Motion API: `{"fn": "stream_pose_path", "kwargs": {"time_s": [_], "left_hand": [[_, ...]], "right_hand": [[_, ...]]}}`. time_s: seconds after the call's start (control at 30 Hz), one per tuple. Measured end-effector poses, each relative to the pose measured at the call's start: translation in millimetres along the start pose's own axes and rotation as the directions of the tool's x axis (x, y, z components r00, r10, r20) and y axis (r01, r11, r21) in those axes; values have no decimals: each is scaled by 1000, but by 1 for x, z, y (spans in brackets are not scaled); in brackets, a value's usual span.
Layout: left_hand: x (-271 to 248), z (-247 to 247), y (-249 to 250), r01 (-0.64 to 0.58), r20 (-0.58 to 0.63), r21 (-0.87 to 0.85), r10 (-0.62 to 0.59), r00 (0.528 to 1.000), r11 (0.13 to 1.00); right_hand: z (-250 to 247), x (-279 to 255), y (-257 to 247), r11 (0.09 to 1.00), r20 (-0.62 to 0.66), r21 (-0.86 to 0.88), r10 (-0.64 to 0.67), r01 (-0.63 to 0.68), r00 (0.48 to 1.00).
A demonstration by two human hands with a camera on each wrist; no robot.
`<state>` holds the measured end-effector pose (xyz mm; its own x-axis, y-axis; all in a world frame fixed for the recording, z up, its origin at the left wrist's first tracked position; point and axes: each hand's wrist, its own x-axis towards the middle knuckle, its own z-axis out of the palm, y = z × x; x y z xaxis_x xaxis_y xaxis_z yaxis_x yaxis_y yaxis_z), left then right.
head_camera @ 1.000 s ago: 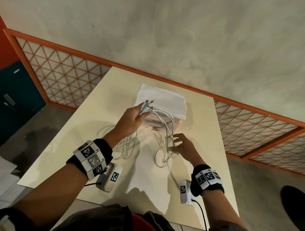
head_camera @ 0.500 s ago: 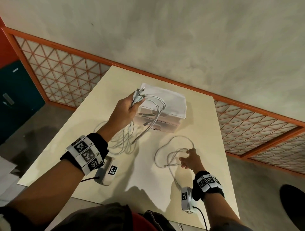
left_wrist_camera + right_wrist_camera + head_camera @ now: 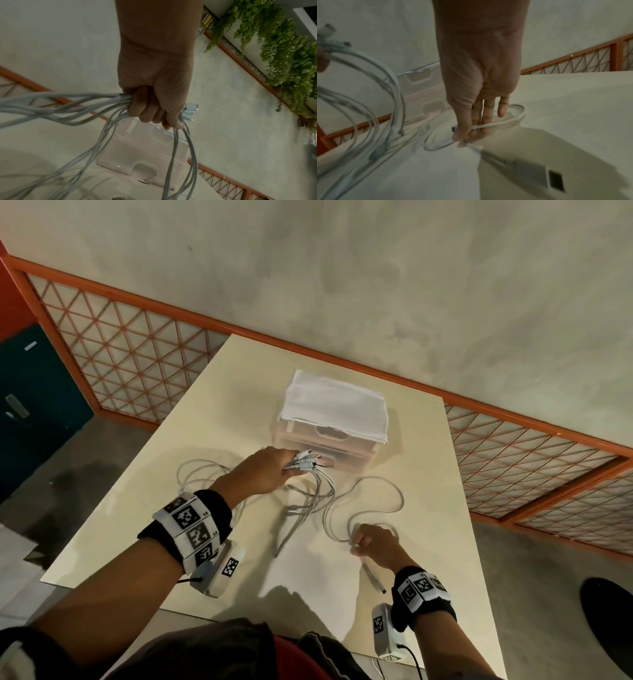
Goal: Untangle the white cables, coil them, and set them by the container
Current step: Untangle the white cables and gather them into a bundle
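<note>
The task looks early: no coil is finished or set beside the container (image 3: 334, 419). In front of the container, the left hand (image 3: 265, 474) grips a bundle of white cables (image 3: 310, 491) near their plugs, the rest trailing onto the table (image 3: 212, 412). Further right and nearer the person, the right hand (image 3: 371, 544) pinches one separated cable (image 3: 373, 508) lying in loose loops.

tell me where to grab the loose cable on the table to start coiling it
Take the single cable near its free plug end, which lies toward the table's near edge. Come from above with a pinch: it lies flat, apart from the bundle in the left hand. The right hand already pinches it partway along.
</note>
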<state>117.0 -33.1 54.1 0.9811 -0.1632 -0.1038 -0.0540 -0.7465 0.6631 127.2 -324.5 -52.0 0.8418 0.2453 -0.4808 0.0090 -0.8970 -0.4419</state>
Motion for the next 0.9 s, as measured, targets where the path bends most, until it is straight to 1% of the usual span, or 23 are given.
{"fn": "stream_pose_path", "kwargs": {"time_s": [0.03,0.1,0.17,0.23,0.3,0.37,0.4,0.47,0.53,0.6,0.67,0.73,0.8,0.87,0.9], "left_hand": [[1,0,-2,18,29,-7,-18,999,1000],[2,1,-5,49,88,-49,-45,995,998],[3,1,-7,65,127,-89,-54,990,994],[3,1,-8,75,154,-137,-54,987,988],[2,0,-3,88,153,-200,-57,987,976],[0,-2,2,74,99,-264,-49,994,962],[-1,-4,6,51,65,-331,-31,997,942],[-1,-5,11,-6,18,-489,17,1000,872],[-3,-7,17,-27,13,-606,45,999,795],[-3,-5,21,-40,40,-650,87,995,759],[-5,-3,26,-62,41,-659,118,992,750],[-5,0,28,-56,61,-680,132,989,731],[-7,3,31,-31,99,-671,131,986,740],[-10,3,38,-7,89,-680,93,992,733],[-11,2,41,15,87,-701,65,994,713]], "right_hand": [[-4,0,-1,1000,-46,24,7,-6,999],[-21,-3,-10,988,-165,152,-12,37,986],[-43,-6,-26,948,-283,286,-57,141,958],[-66,-13,-49,895,-341,376,-108,241,934],[-85,-20,-73,834,-329,460,-158,304,931],[-98,-29,-96,785,-300,507,-227,356,927],[-103,-33,-107,766,-291,523,-253,375,923],[-107,-39,-127,720,-272,574,-283,391,920],[-107,-43,-144,670,-264,622,-308,405,914],[-106,-46,-159,620,-278,665,-311,416,909],[-106,-48,-170,566,-315,701,-300,434,901],[-105,-48,-177,550,-345,705,-287,448,894],[-105,-48,-182,558,-366,693,-272,456,890],[-105,-48,-185,571,-390,676,-259,466,884],[-104,-47,-186,585,-411,658,-249,474,877]]}}
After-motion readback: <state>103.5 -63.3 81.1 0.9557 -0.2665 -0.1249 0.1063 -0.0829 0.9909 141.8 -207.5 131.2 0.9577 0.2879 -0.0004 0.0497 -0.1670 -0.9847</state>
